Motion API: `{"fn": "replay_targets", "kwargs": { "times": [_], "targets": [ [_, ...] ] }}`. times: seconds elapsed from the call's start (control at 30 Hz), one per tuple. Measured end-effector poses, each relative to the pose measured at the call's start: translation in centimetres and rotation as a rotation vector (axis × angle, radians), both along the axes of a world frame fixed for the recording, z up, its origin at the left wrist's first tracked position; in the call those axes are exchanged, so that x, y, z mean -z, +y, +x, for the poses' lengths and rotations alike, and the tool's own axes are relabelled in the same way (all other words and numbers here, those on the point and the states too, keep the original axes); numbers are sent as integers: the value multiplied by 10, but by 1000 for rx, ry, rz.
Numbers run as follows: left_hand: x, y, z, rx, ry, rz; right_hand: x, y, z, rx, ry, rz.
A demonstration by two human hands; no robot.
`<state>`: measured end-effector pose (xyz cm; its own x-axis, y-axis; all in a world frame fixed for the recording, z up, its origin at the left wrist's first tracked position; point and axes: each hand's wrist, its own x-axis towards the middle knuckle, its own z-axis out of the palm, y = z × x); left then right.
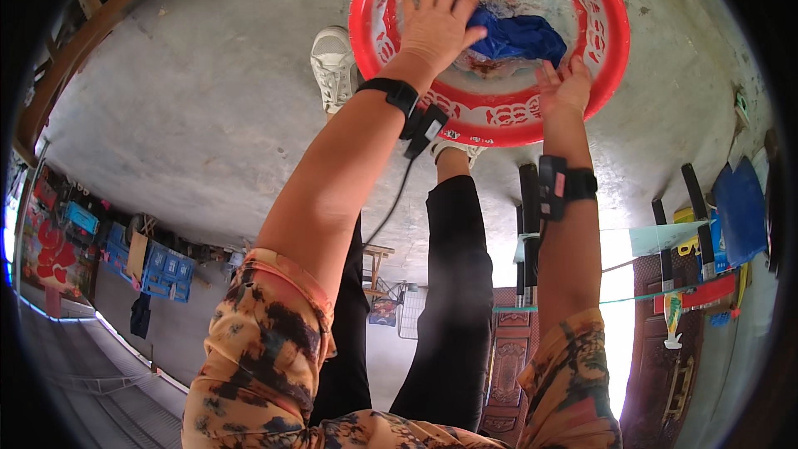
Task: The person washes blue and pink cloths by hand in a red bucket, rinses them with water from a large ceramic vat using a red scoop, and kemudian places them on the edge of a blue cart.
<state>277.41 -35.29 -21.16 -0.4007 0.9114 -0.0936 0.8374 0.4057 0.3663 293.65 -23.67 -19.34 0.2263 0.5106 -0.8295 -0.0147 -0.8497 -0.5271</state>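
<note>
A red-rimmed basin (614, 43) with a white pattern holds water at the top of the view. In it lies a bunched blue cloth (520, 36), wet-looking. My left hand (439, 22) is over the basin's left part, fingers spread, beside the cloth's left end; whether it touches the cloth I cannot tell. At the lower right of the basin, my right hand (566, 84) has its fingertips near the cloth's right end, fingers apart. Black devices are strapped around both wrists.
The basin stands on a grey concrete floor (206, 93), close to my white shoes (333, 65). A glass-shelved stand (667, 237) with black posts is at the right. A wooden frame (75, 68) curves along the left edge, and blue crates (165, 268) stand farther off.
</note>
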Motion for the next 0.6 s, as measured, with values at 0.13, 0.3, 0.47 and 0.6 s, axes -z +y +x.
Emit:
{"fn": "replay_targets", "kwargs": {
  "times": [0.13, 0.3, 0.47, 0.6],
  "targets": [
    [12, -8, 26, 122, -415, -165, 16, -18, -15, -339, 109, -89],
    [-76, 6, 72, -154, -779, 109, 5, -12, -5, -355, 595, -169],
    [-93, 15, 87, -239, -584, 158, -5, -25, 16, -109, 869, -445],
    [-72, 27, 70, -267, -525, 27, -6, -23, 6, -75, 527, -291]
  ]
}}
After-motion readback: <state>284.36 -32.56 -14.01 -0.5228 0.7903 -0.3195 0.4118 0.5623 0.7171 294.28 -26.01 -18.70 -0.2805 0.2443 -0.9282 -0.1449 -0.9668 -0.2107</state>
